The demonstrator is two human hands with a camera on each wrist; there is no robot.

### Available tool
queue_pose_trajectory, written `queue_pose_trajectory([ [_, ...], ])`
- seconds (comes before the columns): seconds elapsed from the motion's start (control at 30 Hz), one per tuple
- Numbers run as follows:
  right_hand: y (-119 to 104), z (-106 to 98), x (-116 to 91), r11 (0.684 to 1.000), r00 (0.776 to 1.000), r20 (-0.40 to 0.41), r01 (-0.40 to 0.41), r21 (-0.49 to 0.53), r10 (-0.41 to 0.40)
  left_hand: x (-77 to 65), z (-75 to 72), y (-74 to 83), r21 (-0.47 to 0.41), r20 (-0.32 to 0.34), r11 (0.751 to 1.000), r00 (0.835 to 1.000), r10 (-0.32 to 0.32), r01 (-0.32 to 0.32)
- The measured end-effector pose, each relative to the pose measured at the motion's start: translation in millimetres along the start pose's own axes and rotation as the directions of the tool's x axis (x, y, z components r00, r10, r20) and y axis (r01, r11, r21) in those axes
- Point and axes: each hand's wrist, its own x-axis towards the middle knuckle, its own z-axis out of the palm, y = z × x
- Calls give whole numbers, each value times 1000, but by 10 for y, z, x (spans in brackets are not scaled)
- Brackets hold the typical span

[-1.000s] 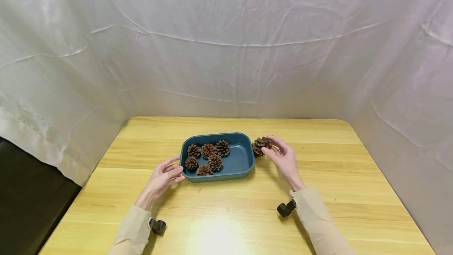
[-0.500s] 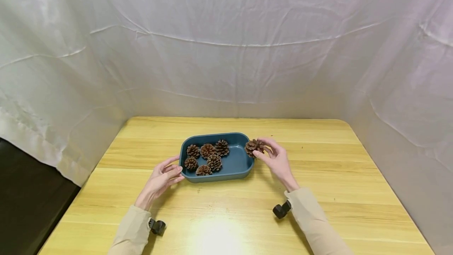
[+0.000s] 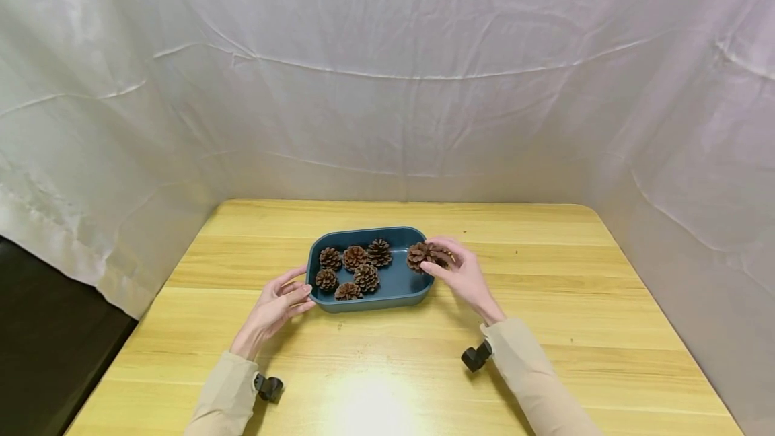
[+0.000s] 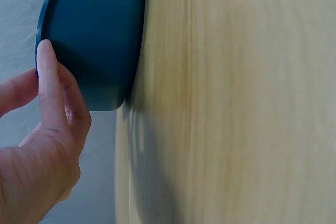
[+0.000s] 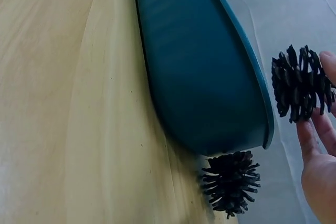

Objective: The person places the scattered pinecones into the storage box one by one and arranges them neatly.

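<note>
A dark blue rectangular box [image 3: 373,303] stands on the table, with several brown pine cones [image 3: 366,278] lying mostly in its left half. At its left end my left hand [image 3: 274,308] pinches the rim between thumb and fingers; in the left wrist view the thumb [image 4: 50,85] lies against the wall. My right hand [image 3: 465,280] holds another pine cone [image 3: 418,256] over the box's right end. In the right wrist view this held cone [image 5: 299,83] is above the rim. One more pine cone [image 5: 231,183] sits on the table against the box's right end, partly hidden by my hand in the head view.
The wooden table [image 3: 575,328] extends on all sides of the box. Pale cloth [image 3: 399,120] hangs behind the table and at both sides. A dark surface [image 3: 48,335] lies beyond the left edge. Small black cameras [image 3: 268,387] are strapped at both wrists.
My right hand has moved left with its pine cone, from beside the box's right end to over the inside. My left hand and the box have stayed nearly still.
</note>
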Motion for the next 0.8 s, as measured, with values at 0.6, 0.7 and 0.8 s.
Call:
queue_pose_trajectory([
  [0.6, -40, 65, 91, 994, 983, 177, -31, -108, 50, 5, 2, 0, -4, -3, 1000, 1000, -2, 2],
  [0.7, -29, 69, 123, 991, 974, 215, -39, -125, 66, 3, 2, 0, -1, -4, 1000, 1000, -3, 3],
  [0.8, -26, 69, 149, 989, 966, 245, -46, -144, 81, 1, 5, 1, 3, -7, 1000, 1000, -4, 4],
])
